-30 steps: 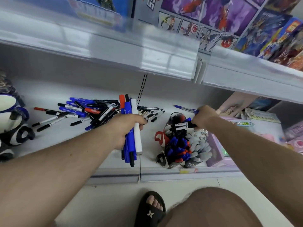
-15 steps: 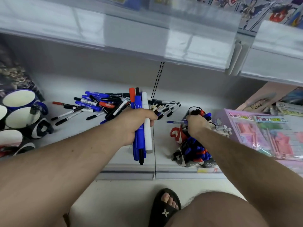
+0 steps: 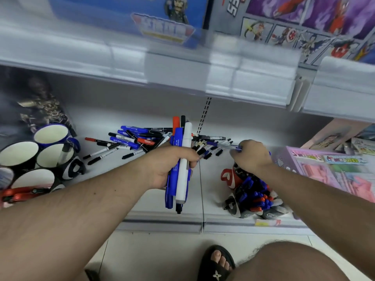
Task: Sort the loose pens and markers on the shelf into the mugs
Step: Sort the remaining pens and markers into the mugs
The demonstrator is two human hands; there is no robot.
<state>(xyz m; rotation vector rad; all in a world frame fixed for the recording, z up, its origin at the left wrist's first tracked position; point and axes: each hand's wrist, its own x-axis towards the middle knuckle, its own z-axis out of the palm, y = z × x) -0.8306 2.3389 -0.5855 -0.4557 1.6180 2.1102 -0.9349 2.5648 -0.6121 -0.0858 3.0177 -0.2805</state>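
A single head-worn wide-angle view looks forward and steeply down from close above the white metal shelf (image 3: 142, 203), whose front edge crosses the lower frame. The person's forearms reach in from below that edge.

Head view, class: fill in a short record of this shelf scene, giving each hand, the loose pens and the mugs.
left hand: grips an upright bundle of thick blue, white, red and black markers
right hand: pinches a slim blue pen
loose pile of pens: on the white shelf
marker-filled mugs: below right hand
empty white-lined mugs: far left
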